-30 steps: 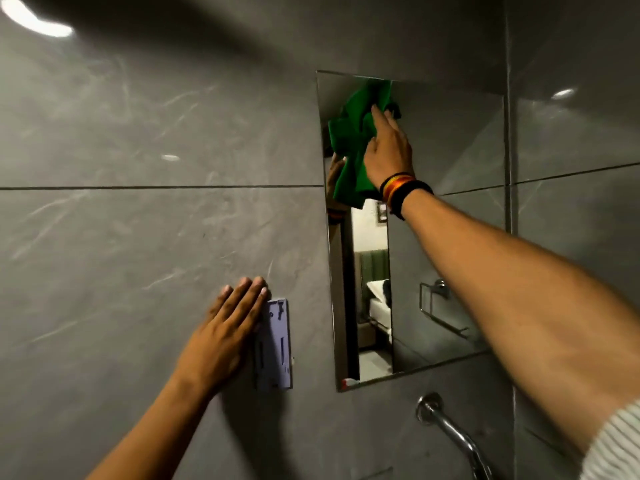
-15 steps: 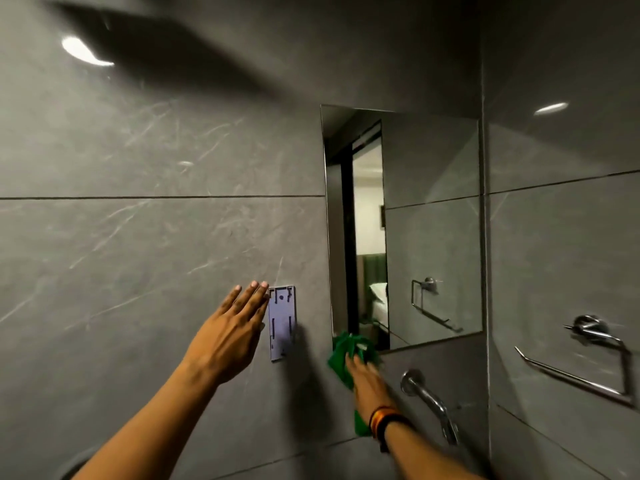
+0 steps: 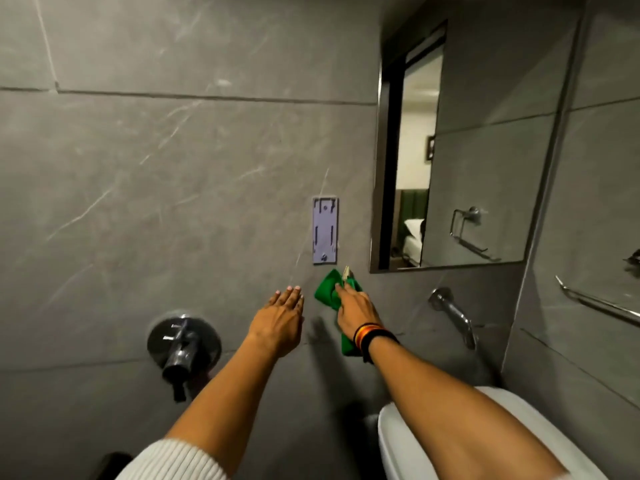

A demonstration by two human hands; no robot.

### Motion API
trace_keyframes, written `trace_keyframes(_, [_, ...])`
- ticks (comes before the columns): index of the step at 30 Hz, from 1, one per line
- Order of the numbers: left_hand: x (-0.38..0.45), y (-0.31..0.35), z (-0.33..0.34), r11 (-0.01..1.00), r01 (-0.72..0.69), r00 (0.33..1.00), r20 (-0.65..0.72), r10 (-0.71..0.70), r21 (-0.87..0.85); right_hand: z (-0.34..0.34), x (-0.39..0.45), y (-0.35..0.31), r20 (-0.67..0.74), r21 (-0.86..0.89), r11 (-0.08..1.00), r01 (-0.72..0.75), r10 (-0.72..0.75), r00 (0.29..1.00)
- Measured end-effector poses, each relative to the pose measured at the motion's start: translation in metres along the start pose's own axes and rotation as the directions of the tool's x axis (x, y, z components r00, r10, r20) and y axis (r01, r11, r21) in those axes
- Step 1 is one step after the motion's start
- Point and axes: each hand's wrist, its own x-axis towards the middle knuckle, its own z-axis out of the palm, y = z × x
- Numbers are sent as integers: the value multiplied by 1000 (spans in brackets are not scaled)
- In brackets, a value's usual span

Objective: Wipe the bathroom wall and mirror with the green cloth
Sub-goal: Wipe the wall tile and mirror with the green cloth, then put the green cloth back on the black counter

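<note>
My right hand presses the green cloth flat against the grey tiled wall, just below a pale plastic bracket and left of the mirror's lower corner. Part of the cloth hangs down under my wrist, which wears dark and orange bands. The mirror is fixed to the wall at upper right and reflects a doorway and a towel ring. My left hand lies flat on the wall beside the cloth, fingers together and holding nothing.
A pale plastic bracket is stuck to the wall above the cloth. A chrome mixer valve sits at lower left, a spout at right. A towel rail runs on the right wall. A white toilet lid lies below.
My right hand swept the cloth from the mirror's top down off the glass onto the wall below the bracket. My left hand slid down from beside the bracket. The view tilted downward.
</note>
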Motion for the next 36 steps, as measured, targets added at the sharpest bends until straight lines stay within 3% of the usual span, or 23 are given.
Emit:
trace_keyframes(12, [-66, 7, 169, 988, 79, 957, 287, -38, -134, 155, -80, -2, 313, -18, 987, -157, 155, 937])
trace_keyframes(17, [-129, 27, 294, 983, 106, 855, 518, -12, -151, 275, -146, 19, 520, -66, 970, -236, 235, 821])
trace_keyframes(22, [-200, 45, 400, 975, 148, 737, 676, 2, -165, 385, -217, 33, 635, -85, 947, -311, 292, 715])
trace_keyframes(27, [-238, 53, 462, 960, 205, 652, 759, 13, -192, 447, -256, 38, 690, -105, 941, -322, 302, 658])
trace_keyframes(36, [-249, 63, 487, 951, 223, 648, 761, 19, -214, 479, -274, 50, 778, -148, 940, -307, 302, 551])
